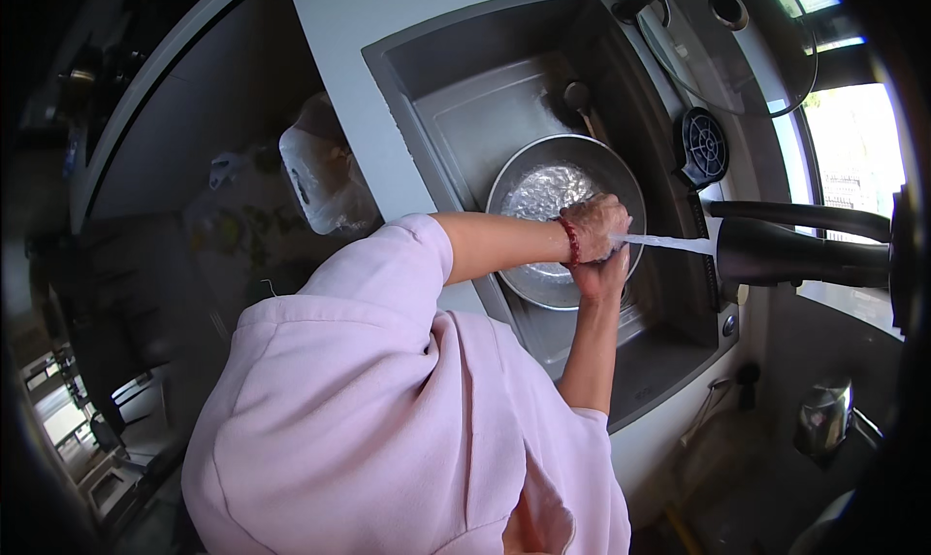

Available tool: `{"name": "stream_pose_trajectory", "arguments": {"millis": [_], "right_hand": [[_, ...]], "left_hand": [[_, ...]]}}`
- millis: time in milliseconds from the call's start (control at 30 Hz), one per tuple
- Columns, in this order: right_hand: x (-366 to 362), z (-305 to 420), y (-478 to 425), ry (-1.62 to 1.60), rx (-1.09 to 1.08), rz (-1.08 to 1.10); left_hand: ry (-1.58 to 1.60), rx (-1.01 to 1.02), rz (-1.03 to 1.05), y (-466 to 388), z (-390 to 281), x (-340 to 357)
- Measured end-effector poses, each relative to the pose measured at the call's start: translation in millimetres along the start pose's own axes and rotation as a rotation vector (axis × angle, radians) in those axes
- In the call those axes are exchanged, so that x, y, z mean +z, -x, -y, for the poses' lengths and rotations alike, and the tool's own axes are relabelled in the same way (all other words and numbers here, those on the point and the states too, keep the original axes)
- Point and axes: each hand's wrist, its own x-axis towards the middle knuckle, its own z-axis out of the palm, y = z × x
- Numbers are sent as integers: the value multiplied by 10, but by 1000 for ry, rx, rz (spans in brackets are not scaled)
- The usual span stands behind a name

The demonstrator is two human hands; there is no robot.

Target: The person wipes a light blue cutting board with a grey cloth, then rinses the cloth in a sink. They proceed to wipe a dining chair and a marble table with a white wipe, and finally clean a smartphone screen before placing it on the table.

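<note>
My left hand, with a red beaded bracelet at its wrist, lies over my right hand under the tap's stream. The two hands press together, and their palms and most fingers are hidden, so I cannot tell whether anything is between them. A stream of water runs from the black tap onto them. Beneath the hands, a round metal pan holds rippling water. It stands in a dark grey sink.
A ladle or large spoon leans in the sink beyond the pan. A black round slotted piece and a clear lid stand along the sink's back rim. A whitish plastic bag is beside the light counter edge.
</note>
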Motion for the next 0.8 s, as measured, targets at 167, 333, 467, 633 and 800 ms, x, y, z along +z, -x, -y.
{"name": "stream_pose_trajectory", "arguments": {"millis": [167,333,467,633,800], "right_hand": [[22,69,51,-108,60,-269],[-49,42,165,-148,61,-51],[161,-39,187,-50,50,-79],[360,-140,308,40,-33,176],[337,-95,422,155,127,-292]], "left_hand": [[327,-210,-249,230,-173,-74],[159,114,-309,467,-313,-272],[201,192,-366,435,-209,-264],[549,-76,-431,333,-200,-239],[431,-134,-282,400,-44,-96]]}}
